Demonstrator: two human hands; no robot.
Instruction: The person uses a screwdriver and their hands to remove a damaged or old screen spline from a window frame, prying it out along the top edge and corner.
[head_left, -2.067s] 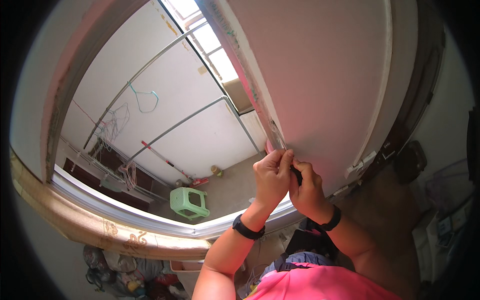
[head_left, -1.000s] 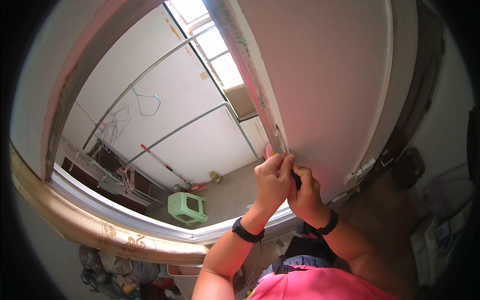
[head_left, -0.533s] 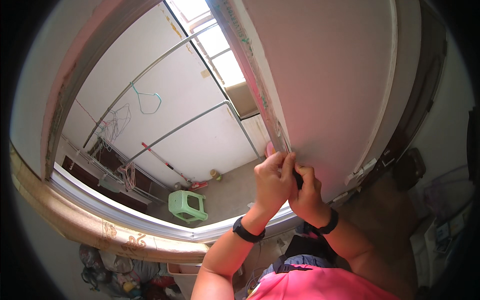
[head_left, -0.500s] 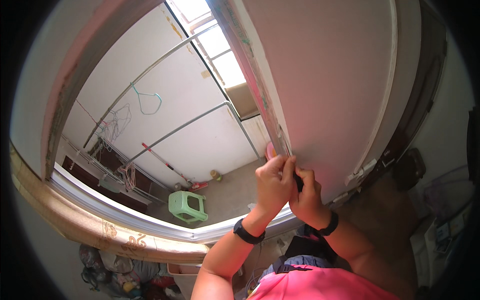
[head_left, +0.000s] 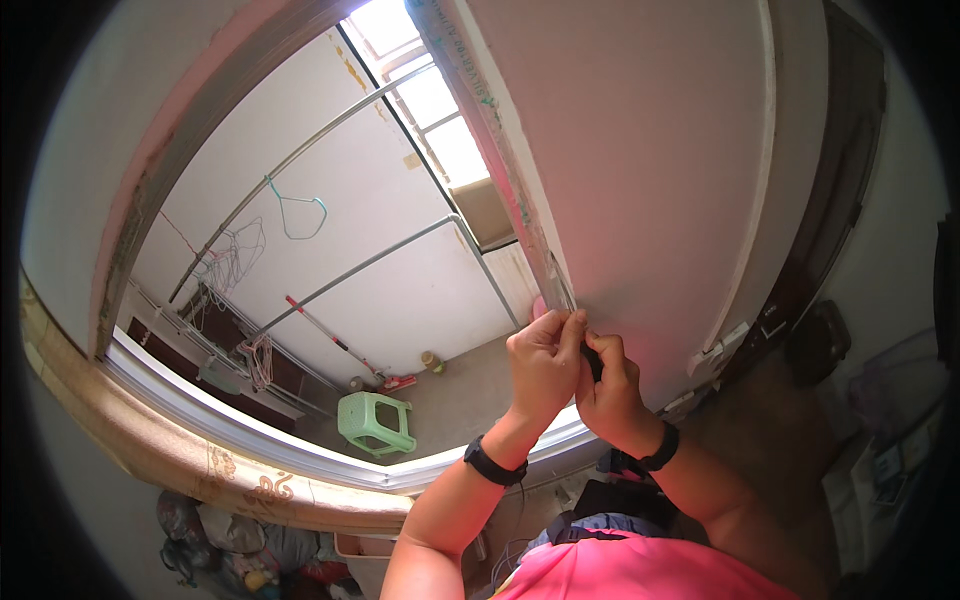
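My left hand [head_left: 543,365] is closed in a pinch at the edge of the window frame [head_left: 520,215]; what lies between its fingertips is hidden. Close beside it, almost touching, my right hand [head_left: 612,390] is wrapped round a small black object [head_left: 594,362], of which only a short dark part shows. Just above the fingertips, a thin, shiny, torn-looking strip [head_left: 561,282] runs along the frame. Part of a round pink thing [head_left: 539,305] peeks out behind my left hand. Both wrists wear black bands.
Beyond the opening are a green plastic stool [head_left: 375,422], metal rails [head_left: 365,268] and a hanging teal hanger [head_left: 298,212]. A white sill track [head_left: 300,455] curves below. Plain wall [head_left: 650,150] rises at the right; filled bags [head_left: 225,540] lie at lower left.
The view has shifted slightly. Both hands stay together at the frame edge in nearly the same grip, and less of the pink thing shows behind my left hand.
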